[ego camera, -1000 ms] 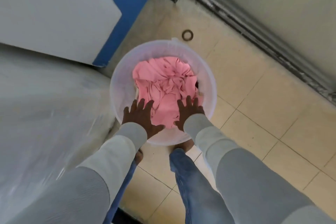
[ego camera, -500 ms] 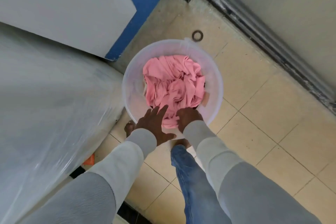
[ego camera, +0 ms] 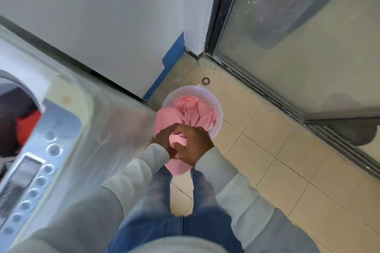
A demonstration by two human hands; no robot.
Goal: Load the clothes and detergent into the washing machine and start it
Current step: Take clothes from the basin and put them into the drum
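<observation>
Head view: left hand and right hand both clench pink cloth above the bucket; trailing folds could snag its rim or drag on the floor.

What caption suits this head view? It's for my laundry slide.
Both hands, left and right, lift pink cloth from a bucket beside the washing machine.

Colours, head view.
Cloth pink; bucket translucent white; floor tiles beige, dark grout lines; wall trim blue; jeans faded blue; sleeves light grey; washer panel silver-grey; garment in drum red.
</observation>
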